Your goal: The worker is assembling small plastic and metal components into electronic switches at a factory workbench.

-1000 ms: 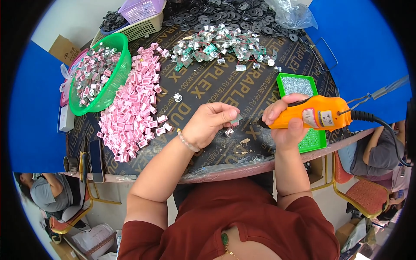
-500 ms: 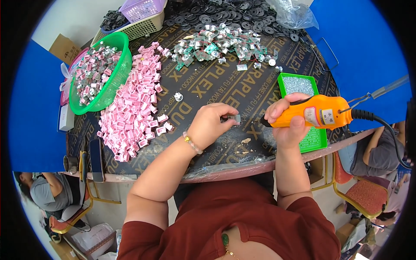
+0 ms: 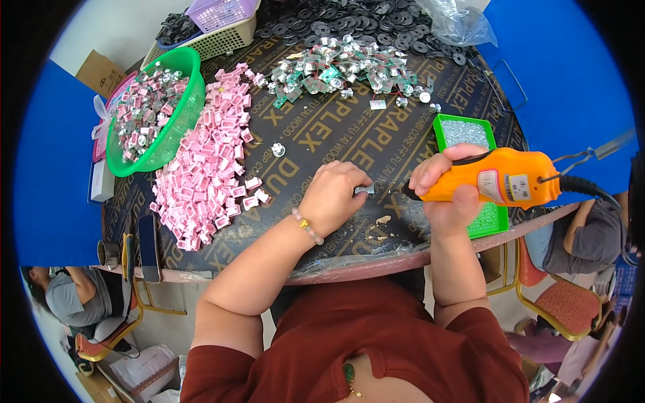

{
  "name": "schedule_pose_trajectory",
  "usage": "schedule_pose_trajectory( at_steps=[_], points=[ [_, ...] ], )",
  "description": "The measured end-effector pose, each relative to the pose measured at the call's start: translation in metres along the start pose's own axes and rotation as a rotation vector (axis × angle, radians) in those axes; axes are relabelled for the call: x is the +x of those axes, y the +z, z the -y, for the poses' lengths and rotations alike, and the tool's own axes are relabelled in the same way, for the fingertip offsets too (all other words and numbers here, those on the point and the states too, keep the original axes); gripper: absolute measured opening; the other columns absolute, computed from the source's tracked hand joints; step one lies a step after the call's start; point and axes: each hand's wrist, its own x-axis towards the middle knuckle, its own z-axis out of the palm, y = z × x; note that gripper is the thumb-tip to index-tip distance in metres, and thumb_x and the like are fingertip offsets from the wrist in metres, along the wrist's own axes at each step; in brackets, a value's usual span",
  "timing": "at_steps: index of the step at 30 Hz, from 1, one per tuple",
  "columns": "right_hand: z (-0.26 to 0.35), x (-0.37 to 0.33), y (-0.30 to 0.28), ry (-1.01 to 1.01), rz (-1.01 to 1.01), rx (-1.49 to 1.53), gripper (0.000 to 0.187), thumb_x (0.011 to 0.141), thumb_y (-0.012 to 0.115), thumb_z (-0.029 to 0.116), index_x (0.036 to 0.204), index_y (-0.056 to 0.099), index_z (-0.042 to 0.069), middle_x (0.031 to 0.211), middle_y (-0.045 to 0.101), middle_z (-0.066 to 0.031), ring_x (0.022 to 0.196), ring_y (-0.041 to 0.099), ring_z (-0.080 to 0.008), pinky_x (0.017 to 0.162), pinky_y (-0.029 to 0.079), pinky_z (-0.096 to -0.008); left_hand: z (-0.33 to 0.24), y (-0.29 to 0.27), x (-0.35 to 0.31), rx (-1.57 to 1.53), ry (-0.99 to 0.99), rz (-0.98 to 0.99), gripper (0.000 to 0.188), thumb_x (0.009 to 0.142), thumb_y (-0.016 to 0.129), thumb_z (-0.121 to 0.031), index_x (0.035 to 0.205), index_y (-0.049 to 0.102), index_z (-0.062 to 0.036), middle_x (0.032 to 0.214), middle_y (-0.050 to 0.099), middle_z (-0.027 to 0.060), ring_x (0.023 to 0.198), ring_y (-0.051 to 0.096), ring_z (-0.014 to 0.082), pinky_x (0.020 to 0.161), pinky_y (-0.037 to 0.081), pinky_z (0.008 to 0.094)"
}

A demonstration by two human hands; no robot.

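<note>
My left hand point(image 3: 334, 193) is closed over the table with a small circuit board point(image 3: 363, 190) pinched at its fingertips; most of the piece is hidden. In my right hand point(image 3: 445, 195) an orange electric screwdriver point(image 3: 500, 177) lies nearly level, its thin bit pointing left toward the board, a short gap apart. Left of my left hand spreads a heap of pink plastic housings point(image 3: 208, 158). One loose clear-and-silver part point(image 3: 278, 150) sits alone beyond my wrist. Beneath and beyond the screwdriver stands a green tray point(image 3: 502, 220) holding small silvery screws point(image 3: 465, 132).
Farther back lie piled circuit boards with clear parts point(image 3: 353, 70) and black discs point(image 3: 349, 20). A green basket point(image 3: 195, 84) of assembled pieces stands at left, a phone point(image 3: 149, 247) near the edge. The screwdriver hangs on a spring point(image 3: 613, 145), its black cable point(image 3: 591, 187) trailing right. Other people sit on both sides.
My left hand has turned slightly, with the board now tilted differently at its fingertips. The screwdriver's back end has shifted a little right and down, and its bit now shows.
</note>
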Motion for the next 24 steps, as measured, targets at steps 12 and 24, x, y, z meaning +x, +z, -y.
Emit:
schedule_pose_trajectory(
  at_steps=[12, 24],
  points=[
    [-0.028, 0.007, 0.012, 0.035, 0.008, -0.038, 0.044, 0.085, 0.067, 0.028, 0.111, 0.045, 0.000, 0.072, 0.058, -0.0087, 0.061, 0.055, -0.0133, 0.056, 0.046, -0.0233, 0.002, 0.001, 0.002, -0.077, -0.126, 0.017, 0.013, 0.070, 0.068, -0.011, 0.082, 0.070, -0.0078, 0.083, 0.066, 0.0076, 0.088, 0.059, 0.0271, 0.080, 0.042, 0.0379],
    [-0.032, 0.007, 0.012, 0.070, -0.028, -0.156, 0.056, 0.081, 0.067, 0.048, 0.108, 0.046, 0.004, 0.068, 0.056, -0.0087, 0.056, 0.054, -0.0158, 0.054, 0.049, -0.0310, 0.004, -0.004, 0.002, -0.106, -0.147, 0.048, 0.019, 0.069, 0.073, -0.011, 0.087, 0.070, -0.0049, 0.082, 0.066, 0.0112, 0.085, 0.060, 0.0287, 0.079, 0.046, 0.0372]
  ],
)
